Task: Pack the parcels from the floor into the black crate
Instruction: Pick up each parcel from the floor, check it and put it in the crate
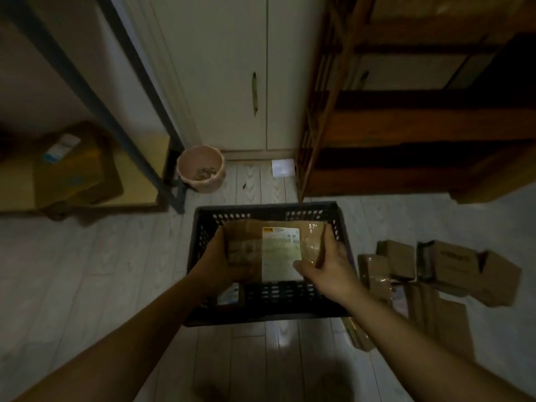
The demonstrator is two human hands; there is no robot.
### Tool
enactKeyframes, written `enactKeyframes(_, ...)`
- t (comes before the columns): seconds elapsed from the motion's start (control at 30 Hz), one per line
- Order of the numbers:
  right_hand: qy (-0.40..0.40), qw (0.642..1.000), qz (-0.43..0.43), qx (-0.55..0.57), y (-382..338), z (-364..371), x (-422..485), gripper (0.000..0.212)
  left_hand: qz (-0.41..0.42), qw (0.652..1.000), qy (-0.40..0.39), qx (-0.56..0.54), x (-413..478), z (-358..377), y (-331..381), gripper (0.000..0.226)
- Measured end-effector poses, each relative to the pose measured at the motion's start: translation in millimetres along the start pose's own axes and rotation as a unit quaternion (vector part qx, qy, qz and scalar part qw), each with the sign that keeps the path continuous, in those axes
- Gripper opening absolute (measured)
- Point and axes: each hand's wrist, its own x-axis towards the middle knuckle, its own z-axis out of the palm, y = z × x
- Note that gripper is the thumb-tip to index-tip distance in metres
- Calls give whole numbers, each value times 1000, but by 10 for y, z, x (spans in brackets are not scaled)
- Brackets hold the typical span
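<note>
- Gripping one brown box from both ends: left hand curled round the end at 9 o'clock, right hand curled round the end at 3 o'clock, thumb lying on the white label.
- Sitting right over the black crate, inside its four walls when seen from above. Too dark to tell whether touching the bottom yet.
- Long side of the box running from 9 o'clock to 3 o'clock, the same way as the long side of the crate by the look of it. Probably a fit with no turning.
- Next move, at a guess: straight down, then letting go with both hands. Both hands just as near, one on each end.
- Low in the crate at 7 o'clock, a small white thing, half hidden by the left wrist. Maybe another parcel, too dark to say. Worth watching: risk of a tilted landing on top of it.
- More brown boxes waiting on the floor at 3 o'clock from the crate, nearer the right hand. Likely the easier hand for the next pick.
</note>
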Motion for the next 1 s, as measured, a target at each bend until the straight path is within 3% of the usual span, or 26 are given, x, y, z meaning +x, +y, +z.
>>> enactKeyframes(0.23,-91,991,35,-93,1540,895,1137,121,-40,994,23,104,1165,779,-1816,125)
enactKeyframes(0.37,-163,974,48,-151,2035,1215,1567,125,-52,985,-38,158,1559,1044,-2378,121)
enactKeyframes(0.5,-208,958,54,-190,2315,1392,1859,125,-79,963,-62,250,1808,1140,-2720,126)
enactKeyframes(0.77,-236,929,86,-270,2320,1511,2020,119,-59,945,-99,305,1975,1177,-2822,113)
enactKeyframes(1.0,-253,909,65,-323,2293,1552,2057,111,-52,928,-113,352,1997,1203,-2927,122)
